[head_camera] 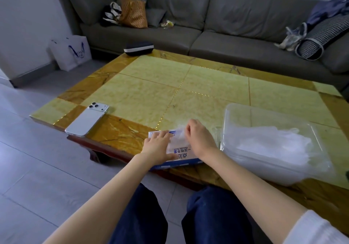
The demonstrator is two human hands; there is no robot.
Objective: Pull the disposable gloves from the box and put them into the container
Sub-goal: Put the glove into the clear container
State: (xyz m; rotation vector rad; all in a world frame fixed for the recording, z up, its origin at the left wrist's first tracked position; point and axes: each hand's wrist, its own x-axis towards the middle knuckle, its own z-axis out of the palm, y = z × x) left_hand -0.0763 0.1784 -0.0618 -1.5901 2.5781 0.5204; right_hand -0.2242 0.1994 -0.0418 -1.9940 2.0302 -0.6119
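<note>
Pinching a glove [177, 137] at the box [182, 152]
The left hand [159, 146] is pressing the box, fingers flat; the right hand [200, 139] is pinching the glove

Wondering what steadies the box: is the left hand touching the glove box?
Touching. The head view shows the left hand pressed flat on top of the glove box, fingers straight.

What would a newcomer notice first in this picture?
The left hand presses flat on the white-and-blue cardboard glove box at the near edge of the yellow table, while the right hand pinches a thin clear plastic glove above it. To their right, a clear rectangular plastic container holds a pile of such gloves.
</note>
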